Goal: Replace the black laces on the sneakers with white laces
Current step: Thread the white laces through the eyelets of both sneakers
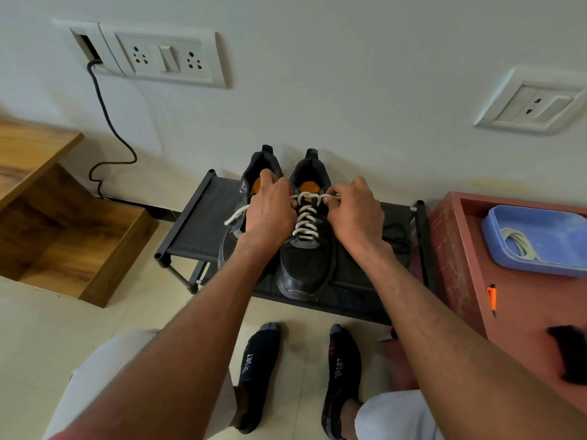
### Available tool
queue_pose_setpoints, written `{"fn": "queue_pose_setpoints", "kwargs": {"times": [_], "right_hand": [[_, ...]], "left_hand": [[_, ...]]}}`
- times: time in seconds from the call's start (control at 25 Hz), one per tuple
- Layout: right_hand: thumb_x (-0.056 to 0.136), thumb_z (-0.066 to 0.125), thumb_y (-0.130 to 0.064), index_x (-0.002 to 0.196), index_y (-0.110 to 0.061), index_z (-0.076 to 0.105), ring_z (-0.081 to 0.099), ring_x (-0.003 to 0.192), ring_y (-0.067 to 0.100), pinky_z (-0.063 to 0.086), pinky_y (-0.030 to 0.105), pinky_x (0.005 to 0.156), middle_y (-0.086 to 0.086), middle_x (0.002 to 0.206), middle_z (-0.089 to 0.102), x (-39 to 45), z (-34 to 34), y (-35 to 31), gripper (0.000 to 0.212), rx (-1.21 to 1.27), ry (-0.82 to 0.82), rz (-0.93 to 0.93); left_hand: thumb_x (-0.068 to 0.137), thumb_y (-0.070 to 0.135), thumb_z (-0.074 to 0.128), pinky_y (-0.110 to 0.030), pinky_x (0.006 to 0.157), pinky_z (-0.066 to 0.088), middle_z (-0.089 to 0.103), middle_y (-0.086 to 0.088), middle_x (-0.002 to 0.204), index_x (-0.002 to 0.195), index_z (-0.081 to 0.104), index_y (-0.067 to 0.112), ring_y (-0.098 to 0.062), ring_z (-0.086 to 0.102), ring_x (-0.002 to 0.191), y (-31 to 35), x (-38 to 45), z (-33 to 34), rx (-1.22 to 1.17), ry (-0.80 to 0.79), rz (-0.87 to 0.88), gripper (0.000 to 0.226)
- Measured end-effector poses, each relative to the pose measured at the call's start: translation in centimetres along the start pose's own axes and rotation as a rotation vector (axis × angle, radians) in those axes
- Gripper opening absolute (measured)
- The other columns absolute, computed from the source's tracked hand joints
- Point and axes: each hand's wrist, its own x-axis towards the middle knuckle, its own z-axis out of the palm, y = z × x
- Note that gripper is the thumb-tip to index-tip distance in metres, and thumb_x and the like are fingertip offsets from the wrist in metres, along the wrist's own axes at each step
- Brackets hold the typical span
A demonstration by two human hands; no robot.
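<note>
Right now two black shoes sit side by side on a low black rack (197,230) by the wall. The right shoe (305,265) has a white lace (305,222) zig-zagging up its front. The left hand (270,214) pinches one end of that lace in a closed grip near the top holes. The right hand (357,214) pinches the other end the same way. The lace runs tight between the two hands, across the top of the shoe. The left shoe (254,173) is mostly hidden under the left hand. A white lace end (235,215) sticks out beside it, to the left.

A black lace (397,235) lies loose on the rack, just right of the right shoe.

On the red cabinet (451,249) at the right sits a blue tray (559,236). Inside the tray lies a coiled white cord (519,244); I cannot tell if it is another lace.

Two feet in dark socks (260,369) rest on the floor in front of the rack.
</note>
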Motion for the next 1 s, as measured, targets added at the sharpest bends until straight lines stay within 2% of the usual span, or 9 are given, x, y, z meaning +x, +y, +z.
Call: {"fn": "queue_pose_setpoints", "kwargs": {"times": [0.08, 0.24, 0.44, 0.52, 0.64, 0.72, 0.8, 0.88, 1.0], "right_hand": [[0.100, 0.070, -0.034, 0.105, -0.025, 0.076, 0.057, 0.092, 0.021, 0.041, 0.031, 0.069, 0.002, 0.112, 0.054, 0.6, -0.2, 0.2, 0.012, 0.032, 0.017, 0.026], [0.093, 0.077, -0.035, 0.095, -0.027, 0.081, 0.065, 0.104, 0.027, 0.049, 0.032, 0.072, -0.001, 0.109, 0.069, 1.9, -0.5, 1.8, 0.009, 0.070, 0.040, 0.215], [0.092, 0.077, -0.038, 0.090, -0.027, 0.081, 0.067, 0.097, 0.023, 0.056, 0.041, 0.088, -0.004, 0.098, 0.074, 1.9, -0.6, 2.3, 0.012, 0.047, -0.049, 0.213], [0.095, 0.075, -0.035, 0.089, -0.023, 0.079, 0.068, 0.084, 0.019, 0.056, 0.038, 0.084, -0.004, 0.088, 0.074, 2.0, -1.7, 1.9, 0.014, 0.119, -0.146, 0.245], [0.099, 0.071, -0.033, 0.091, -0.012, 0.078, 0.062, 0.059, 0.012, 0.053, 0.030, 0.066, -0.001, 0.069, 0.067, 1.4, -4.3, 0.2, 0.023, 0.613, -0.508, 0.449], [0.101, 0.067, -0.033, 0.099, -0.008, 0.079, 0.061, 0.057, 0.012, 0.049, 0.029, 0.065, -0.001, 0.066, 0.065, 1.0, -5.9, -0.9, 0.028, 0.761, -0.614, 0.446], [0.102, 0.066, -0.033, 0.102, -0.007, 0.080, 0.065, 0.060, 0.013, 0.048, 0.029, 0.064, 0.001, 0.068, 0.068, 0.8, -7.3, -1.9, 0.029, 0.805, -0.535, 0.395], [0.102, 0.067, -0.032, 0.099, -0.006, 0.080, 0.066, 0.059, 0.013, 0.046, 0.027, 0.059, 0.002, 0.068, 0.070, 0.4, -8.8, -2.9, 0.029, 0.812, -0.427, 0.338], [0.102, 0.068, -0.032, 0.100, -0.005, 0.079, 0.065, 0.060, 0.014, 0.046, 0.025, 0.056, 0.002, 0.070, 0.070, 0.2, -11.0, -4.1, 0.030, 0.904, -0.347, 0.307]], "left_hand": [[0.096, 0.002, 0.057, -0.041, 0.067, 0.040, 0.057, -0.009, 0.108, 0.097, 0.059, 0.010, -0.034, 0.060, 0.084, -0.2, 0.2, -0.4, 0.018, 0.001, 0.001, 0.008], [0.099, 0.006, 0.051, -0.043, 0.064, 0.038, 0.058, -0.011, 0.095, 0.100, 0.058, 0.010, -0.035, 0.056, 0.082, -0.3, 0.5, -1.5, 0.077, 0.026, -0.071, 0.008], [0.102, 0.020, 0.060, -0.042, 0.067, 0.043, 0.063, -0.010, 0.093, 0.100, 0.065, 0.009, -0.031, 0.057, 0.083, -0.5, 0.8, -1.8, 0.146, -0.014, -0.098, 0.012], [0.098, 0.032, 0.067, -0.041, 0.068, 0.049, 0.065, -0.008, 0.085, 0.092, 0.069, 0.010, -0.032, 0.062, 0.080, -0.9, 1.1, -2.1, 0.147, -0.049, -0.112, 0.023], [0.088, 0.051, 0.071, -0.040, 0.074, 0.057, 0.070, -0.004, 0.074, 0.078, 0.073, 0.010, -0.026, 0.068, 0.074, -0.8, 1.7, -3.6, -0.088, -0.076, -0.216, 0.042], [0.085, 0.055, 0.072, -0.037, 0.074, 0.053, 0.070, -0.002, 0.070, 0.071, 0.070, 0.005, -0.021, 0.066, 0.070, 0.0, 1.8, -5.0, -0.325, -0.060, -0.283, 0.052], [0.086, 0.054, 0.073, -0.037, 0.073, 0.048, 0.062, -0.006, 0.071, 0.075, 0.068, 0.002, -0.020, 0.059, 0.069, 0.7, 1.7, -6.3, -0.558, -0.077, -0.271, 0.053], [0.088, 0.055, 0.073, -0.039, 0.079, 0.053, 0.063, -0.013, 0.075, 0.077, 0.070, 0.005, -0.024, 0.058, 0.071, 1.4, 1.2, -7.9, -0.712, -0.092, -0.223, 0.051], [0.089, 0.059, 0.070, -0.057, 0.095, 0.056, 0.078, -0.007, 0.091, 0.067, 0.069, 0.016, -0.034, 0.071, 0.083, 2.5, 0.9, -10.0, -0.828, -0.119, -0.125, 0.048]]}}
